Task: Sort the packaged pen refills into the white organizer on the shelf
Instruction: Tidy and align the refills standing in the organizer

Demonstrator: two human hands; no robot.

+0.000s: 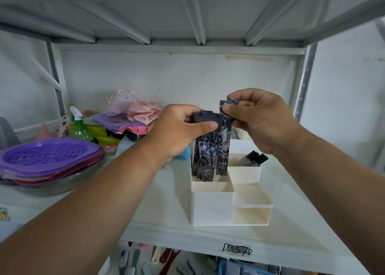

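- A small shop's stock shelving or a household storeroom; which one cannot be told.
- White metal shelf unit [166, 216] with a perforated upright [303, 87].
- Stacked purple plastic strainers [50, 156] in a steel basin [62, 181] by the shelf's left edge.
- Green spray bottle [80, 126] and bagged goods [133, 110] towards the back.
- Brushes [133, 260] on the tier below.

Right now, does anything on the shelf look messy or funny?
Yes. Left of the white organizer, bags and a green spray bottle lie heaped behind stacked purple trays. The refill packs themselves look fine.
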